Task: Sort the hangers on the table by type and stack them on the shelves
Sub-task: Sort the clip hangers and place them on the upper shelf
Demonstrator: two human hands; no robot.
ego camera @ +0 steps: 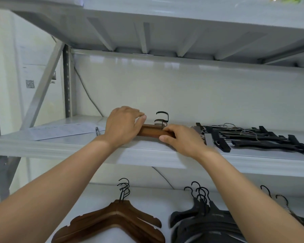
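Your L hand (123, 127) and R hand (182, 140) both reach onto the mid shelf (68, 148). They grip a small stack of wood clip hangers (151, 132), fingers curled round one end each. The stack lies flat near the shelf's front, its hooks (162, 117) rising at the back.

Just R of your R hand lies a pile of black clip hangers (253, 139), spread over the shelf's R side. L of your L hand a paper (63, 131) lies flat, w/ what looks like a pen (97, 131) beside it, near your wrist. A cable (87, 92) runs down the back wall behind the L hand. The top shelf (165, 28) sits overhead.

On the low shelf (153, 195), btw your forearms, lie wood coat hangers (116, 220). To their R are dark coat hangers (205, 220), partly hidden by your R forearm.
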